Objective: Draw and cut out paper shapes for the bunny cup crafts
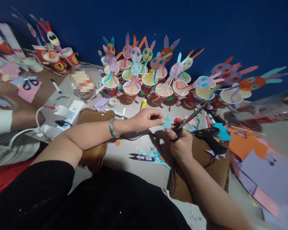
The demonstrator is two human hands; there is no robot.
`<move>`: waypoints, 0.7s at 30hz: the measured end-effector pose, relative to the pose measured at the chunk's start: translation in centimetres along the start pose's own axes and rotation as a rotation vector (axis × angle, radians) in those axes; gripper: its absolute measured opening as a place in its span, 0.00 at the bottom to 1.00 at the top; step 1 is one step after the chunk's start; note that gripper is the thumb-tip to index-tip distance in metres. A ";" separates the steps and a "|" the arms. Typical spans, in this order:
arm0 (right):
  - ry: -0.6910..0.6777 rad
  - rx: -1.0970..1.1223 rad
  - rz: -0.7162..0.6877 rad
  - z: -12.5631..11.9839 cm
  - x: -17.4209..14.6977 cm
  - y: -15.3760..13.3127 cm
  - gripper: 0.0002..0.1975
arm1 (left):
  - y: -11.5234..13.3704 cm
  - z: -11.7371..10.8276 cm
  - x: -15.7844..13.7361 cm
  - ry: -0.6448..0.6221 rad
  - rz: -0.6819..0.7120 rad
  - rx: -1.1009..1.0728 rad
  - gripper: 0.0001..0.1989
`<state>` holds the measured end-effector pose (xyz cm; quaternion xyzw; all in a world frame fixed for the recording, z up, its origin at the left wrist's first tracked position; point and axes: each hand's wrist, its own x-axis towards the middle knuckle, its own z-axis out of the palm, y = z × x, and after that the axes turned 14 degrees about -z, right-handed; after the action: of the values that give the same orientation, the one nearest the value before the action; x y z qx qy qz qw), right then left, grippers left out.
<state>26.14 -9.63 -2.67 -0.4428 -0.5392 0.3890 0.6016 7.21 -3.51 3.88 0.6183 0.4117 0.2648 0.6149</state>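
Observation:
A small piece of light blue paper (167, 122) is pinched in the fingertips of my left hand (147, 119), which has a bangle on its wrist. My right hand (182, 143) grips a pair of scissors (190, 117) by the handles, close beside the paper. The scissor blades point up and away to the right, toward the cups. Below my hands, thread snips (142, 157) lie on the table among blue paper scraps (162, 159). A black glue gun (210, 137) rests just right of my right hand on a brown cushion (199, 169).
Several paper cups (132, 91) with paper rabbit figures stand along the blue wall. A white power strip (69, 118) and cables lie at left, near another person's arm (21, 105). Purple paper (266, 172) and orange paper (242, 145) spread at right. Black-handled scissors (30, 83) lie far left.

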 end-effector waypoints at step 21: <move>-0.091 -0.127 -0.086 0.9 0.2 -2.5 0.12 | -0.3 -0.5 0.4 -0.170 -0.193 -0.062 0.04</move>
<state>25.27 -10.09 -0.23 -0.4384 -0.6080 0.3475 0.5634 6.93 -2.98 3.58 0.5769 0.4072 0.1638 0.6889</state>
